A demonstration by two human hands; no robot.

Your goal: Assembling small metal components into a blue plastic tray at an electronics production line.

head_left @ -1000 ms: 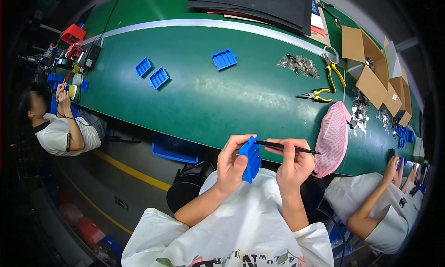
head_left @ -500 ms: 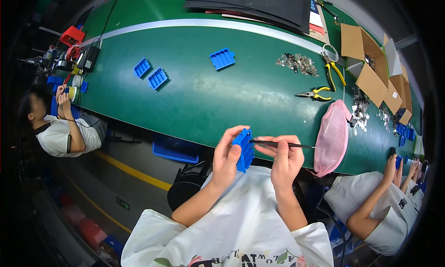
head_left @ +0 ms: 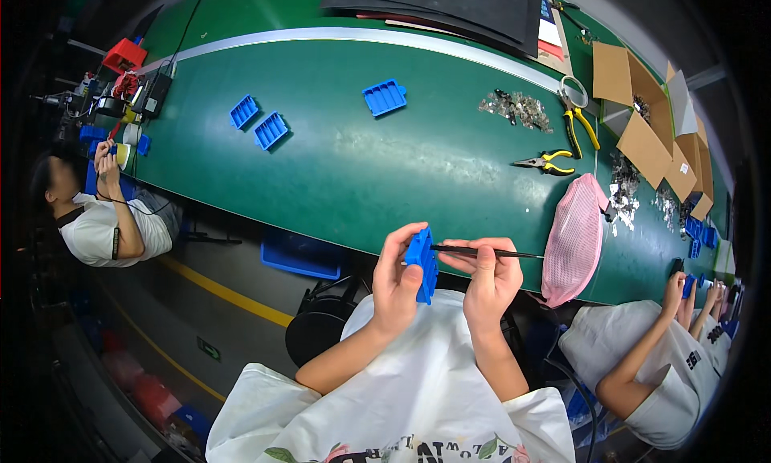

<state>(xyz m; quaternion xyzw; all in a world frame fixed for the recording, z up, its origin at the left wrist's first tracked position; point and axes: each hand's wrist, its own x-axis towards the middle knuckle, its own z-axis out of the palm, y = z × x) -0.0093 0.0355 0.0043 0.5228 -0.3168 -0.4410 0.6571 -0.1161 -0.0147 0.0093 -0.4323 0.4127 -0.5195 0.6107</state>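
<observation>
My left hand [head_left: 396, 280] grips a small blue plastic tray [head_left: 422, 263] held upright near the front edge of the green belt [head_left: 385, 158]. In my right hand [head_left: 491, 280] is a thin dark stick-like tool [head_left: 487, 252], lying level with its left tip touching the blue tray. Both hands hover just in front of the belt's edge, above my lap.
On the belt lie three more blue trays [head_left: 384, 97] [head_left: 243, 110] [head_left: 271, 130], a pile of small metal parts [head_left: 516, 108], two yellow-handled pliers [head_left: 548, 163] [head_left: 578, 118] and a pink mesh bag [head_left: 573, 240]. Cardboard boxes [head_left: 642, 118] stand at the right. One person sits at the left [head_left: 100, 214], another at the right [head_left: 658, 358].
My hands with the blue tray and tool have shifted slightly up and left toward the belt edge. The tool tip stays at the tray.
</observation>
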